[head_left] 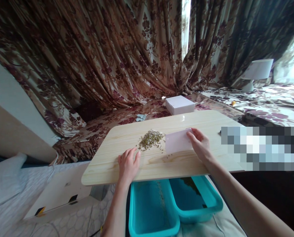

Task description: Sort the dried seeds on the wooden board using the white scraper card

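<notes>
A loose heap of small green and brown seeds or dried bits [150,140] lies in the middle of the pale wooden tabletop [127,131]. My right hand [198,141] grips a white card or sheet [178,141] by its right end, and the card's left edge stands just right of the heap. A few stray bits lie near the card's lower edge. Left of and nearer than the heap, my left hand [129,161] rests on the tabletop with its fingers apart, holding nothing.
Below the near table edge stand two turquoise tubs [152,204], the right one [212,197] with dark leafy-looking bits in it. A white box [180,104] sits beyond the table. At left, a flat carton [60,191] lies on the bed. A lamp [260,69] stands far right.
</notes>
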Motion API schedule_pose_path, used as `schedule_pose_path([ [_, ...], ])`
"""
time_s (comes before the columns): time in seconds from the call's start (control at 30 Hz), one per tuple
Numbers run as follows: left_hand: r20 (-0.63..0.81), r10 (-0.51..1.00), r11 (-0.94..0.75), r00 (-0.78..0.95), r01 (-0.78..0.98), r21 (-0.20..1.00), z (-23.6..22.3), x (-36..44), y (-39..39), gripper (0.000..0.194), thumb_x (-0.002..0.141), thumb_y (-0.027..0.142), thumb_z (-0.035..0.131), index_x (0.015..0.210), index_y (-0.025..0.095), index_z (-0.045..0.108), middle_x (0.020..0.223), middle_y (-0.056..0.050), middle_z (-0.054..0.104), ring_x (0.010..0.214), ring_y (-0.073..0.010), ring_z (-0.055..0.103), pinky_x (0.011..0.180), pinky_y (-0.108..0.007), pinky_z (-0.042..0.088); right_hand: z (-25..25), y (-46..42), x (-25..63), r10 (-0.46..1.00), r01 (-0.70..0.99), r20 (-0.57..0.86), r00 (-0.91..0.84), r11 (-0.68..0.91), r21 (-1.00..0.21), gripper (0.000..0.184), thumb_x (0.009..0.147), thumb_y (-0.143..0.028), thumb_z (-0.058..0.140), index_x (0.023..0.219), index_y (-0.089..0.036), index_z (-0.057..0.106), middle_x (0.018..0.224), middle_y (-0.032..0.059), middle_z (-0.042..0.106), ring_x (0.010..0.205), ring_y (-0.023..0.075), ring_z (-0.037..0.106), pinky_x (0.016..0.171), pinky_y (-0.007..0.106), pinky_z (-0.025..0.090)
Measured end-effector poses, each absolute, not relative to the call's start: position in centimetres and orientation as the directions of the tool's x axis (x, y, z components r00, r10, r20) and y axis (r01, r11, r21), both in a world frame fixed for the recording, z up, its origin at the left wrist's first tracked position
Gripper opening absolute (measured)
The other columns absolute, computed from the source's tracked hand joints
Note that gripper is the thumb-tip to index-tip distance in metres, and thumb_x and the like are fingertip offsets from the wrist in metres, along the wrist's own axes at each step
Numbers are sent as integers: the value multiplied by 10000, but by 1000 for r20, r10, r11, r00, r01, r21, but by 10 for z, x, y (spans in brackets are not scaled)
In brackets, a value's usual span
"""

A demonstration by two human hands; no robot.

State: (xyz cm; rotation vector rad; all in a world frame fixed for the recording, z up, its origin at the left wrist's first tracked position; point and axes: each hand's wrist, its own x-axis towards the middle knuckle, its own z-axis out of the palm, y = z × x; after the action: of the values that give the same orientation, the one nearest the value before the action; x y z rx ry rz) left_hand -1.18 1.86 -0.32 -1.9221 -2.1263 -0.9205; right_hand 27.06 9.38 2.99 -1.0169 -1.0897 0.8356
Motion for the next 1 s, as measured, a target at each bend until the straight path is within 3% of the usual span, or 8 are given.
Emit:
schedule_pose_path([
  [0.2,475,862,1,-178,936,351,-4,-12,19,346,933,387,410,1123,211,639,1179,-103,672,1107,-260,599,1022,-476,374,30,95,266,927,-102,304,219,332,-938,351,668,-473,713,870,-196,640,832,36,689,746,183,605,670,307,475],
  [0.6,486,855,-13,-180,930,367,-5,-13,18,347,933,399,413,1129,220,637,1187,-102,669,1124,-254,591,1025,-466,371,54,105,235,966,-167,236,-107,217,-962,305,647,-446,707,802,-197,623,744,8,664,684,162,576,636,284,437],
  [0.8,470,861,1,-192,926,377,-4,-12,18,356,930,400,410,1136,223,640,1194,-103,664,1136,-244,582,1065,-470,338,58,94,218,929,-114,208,-305,181,-977,319,674,-462,690,816,-185,621,728,7,660,651,151,569,584,265,424],
  [1.0,473,860,-4,-189,926,378,-2,-11,17,347,931,390,414,1141,224,635,1199,-104,664,1142,-244,580,1056,-464,346,54,94,223,926,-55,224,-303,218,-974,299,693,-458,669,806,-184,632,710,7,659,634,151,566,550,254,405],
])
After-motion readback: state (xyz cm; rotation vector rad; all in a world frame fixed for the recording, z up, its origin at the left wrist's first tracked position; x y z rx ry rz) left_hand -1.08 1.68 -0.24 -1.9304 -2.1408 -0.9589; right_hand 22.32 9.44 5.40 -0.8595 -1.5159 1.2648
